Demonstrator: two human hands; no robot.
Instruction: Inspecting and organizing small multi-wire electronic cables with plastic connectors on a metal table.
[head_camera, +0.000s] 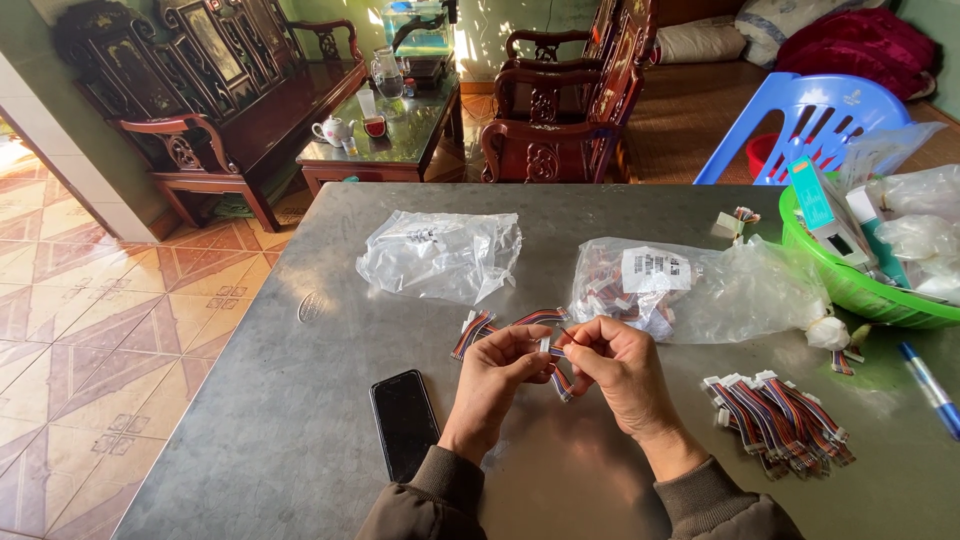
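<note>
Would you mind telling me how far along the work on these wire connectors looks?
Done, it seems: a pile of cables lies at the right. In hand: the left hand and right hand pinch one cable between them. Left: a few loose cables beside the hands and a bag holding more. The other bag looks nearly empty.

Two bare hands enter the frame from six o'clock: the left hand (497, 375) toward seven o'clock, the right hand (622, 368) toward five. No rings, watch or gloves show on either. Each wrist emerges from a dark olive-brown jacket sleeve, the left sleeve (425, 505) and the right sleeve (722, 505) both ending in a snug ribbed knit cuff of the same drab colour. Sunlight falls across the knuckles and fingers.
</note>
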